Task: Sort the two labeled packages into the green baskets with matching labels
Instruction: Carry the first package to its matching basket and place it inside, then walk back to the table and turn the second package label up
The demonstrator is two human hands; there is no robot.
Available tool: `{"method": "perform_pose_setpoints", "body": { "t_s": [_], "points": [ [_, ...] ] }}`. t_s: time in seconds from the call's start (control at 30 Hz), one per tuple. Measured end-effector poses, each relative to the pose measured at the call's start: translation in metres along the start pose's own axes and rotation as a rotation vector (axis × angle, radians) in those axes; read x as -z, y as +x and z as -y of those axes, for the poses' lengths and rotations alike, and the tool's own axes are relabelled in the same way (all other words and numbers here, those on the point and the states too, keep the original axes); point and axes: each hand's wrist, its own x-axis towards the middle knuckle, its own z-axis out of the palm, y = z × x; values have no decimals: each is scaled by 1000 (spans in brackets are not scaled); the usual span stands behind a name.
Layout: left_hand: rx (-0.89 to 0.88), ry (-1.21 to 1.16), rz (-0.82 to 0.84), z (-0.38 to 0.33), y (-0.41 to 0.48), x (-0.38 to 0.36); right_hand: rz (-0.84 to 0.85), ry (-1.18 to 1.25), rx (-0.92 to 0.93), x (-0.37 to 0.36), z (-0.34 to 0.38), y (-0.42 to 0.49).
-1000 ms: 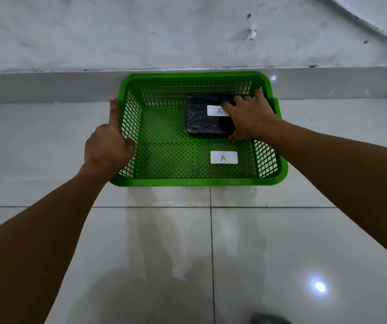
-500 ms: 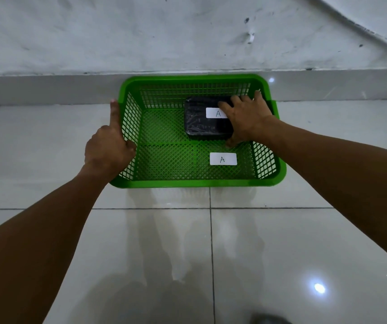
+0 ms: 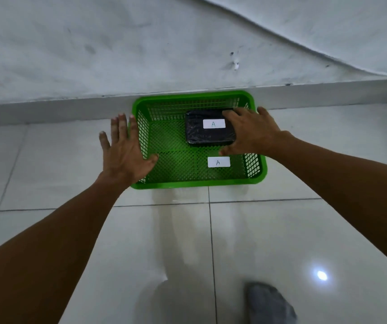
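Inside the green basket (image 3: 199, 182), toward its far right corner, lies the black package (image 3: 207, 134) labelled A. Right hand (image 3: 253, 134), fingers now spread, rests at the package's right edge without clasping it. Left hand (image 3: 125, 150) has released the basket's left rim and hovers open.

A bright green moulded-plastic basket (image 3: 199, 182), its walls and floor an open lattice and its rim smooth with a faint sheen, sits on large glossy pale grey floor tiles (image 3: 269, 242) that mirror a ceiling light. Inside lies a black rectangular package (image 3: 201, 135) in shiny, crinkled plastic film, bearing a matt white paper label (image 3: 214, 123); a second matt white paper label (image 3: 218, 162) lies on the lattice floor. The grey-white wall (image 3: 117, 47) behind looks rough, matt and scuffed.
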Motion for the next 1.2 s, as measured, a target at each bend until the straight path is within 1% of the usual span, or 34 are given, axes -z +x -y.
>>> {"method": "perform_pose_setpoints", "body": {
  "t_s": [0.13, 0.3, 0.5, 0.7, 0.87, 1.03, 1.2],
  "points": [
    [-92, -44, 93, -19, -38, 58, 59, 96, -50, 47, 7, -59],
    [-145, -96, 150, -48, -96, 160, 101, 153, -78, 133, 18, -145],
    [-216, -114, 155, -66, -171, 303, 109, 190, -110, 255, 41, -247],
    [-223, -127, 104, -80, -250, 447, 36, 248, -146, 379, 63, -361],
    [-221, -269, 61, -101, -317, 549, -18, 294, -175, 465, 74, -459],
    [-205, -354, 2, -130, -396, 622, -50, 296, -178, 518, 70, -550],
    [-202, -347, -32, -176, -478, 657, -100, 293, -150, 537, 51, -645]
  ]
}}
